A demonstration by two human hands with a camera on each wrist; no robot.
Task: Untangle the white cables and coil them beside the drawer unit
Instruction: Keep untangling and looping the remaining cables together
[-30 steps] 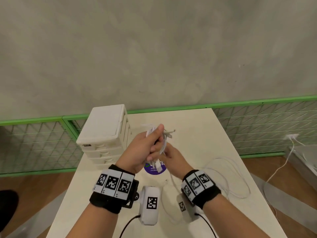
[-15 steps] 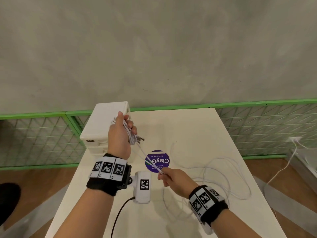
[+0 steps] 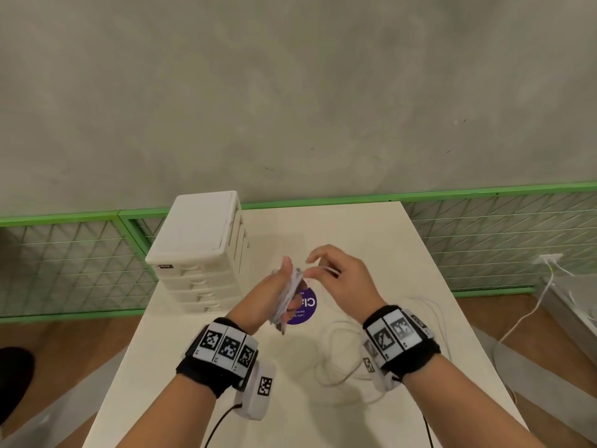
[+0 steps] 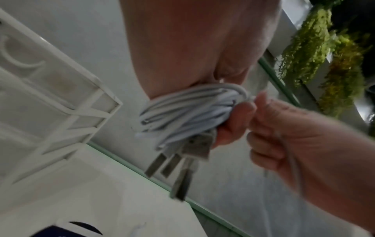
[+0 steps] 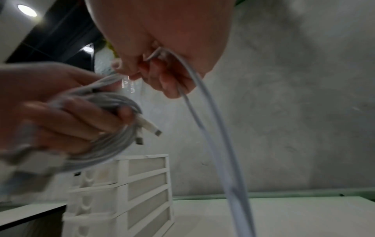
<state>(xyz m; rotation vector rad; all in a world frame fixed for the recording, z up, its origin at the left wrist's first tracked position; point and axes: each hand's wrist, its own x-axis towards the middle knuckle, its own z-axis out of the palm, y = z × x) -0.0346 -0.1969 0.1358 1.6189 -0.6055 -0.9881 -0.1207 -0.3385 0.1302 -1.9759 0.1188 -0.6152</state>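
Pale cream tabletop (image 3: 371,240) against grey concrete wall. Hands brought back together since half-second earlier: bundle of coiled white cables (image 3: 287,297) clasped in left hand (image 3: 268,299), free strand pinched by right hand (image 3: 339,279), another loop being laid. Slack left at 4 o'clock; white plastic drawer unit (image 3: 197,250) at 10 o'clock.

White table (image 3: 371,234) with drawer unit (image 3: 197,250), purple round sticker (image 3: 306,310), loose white cable loops (image 3: 339,360).
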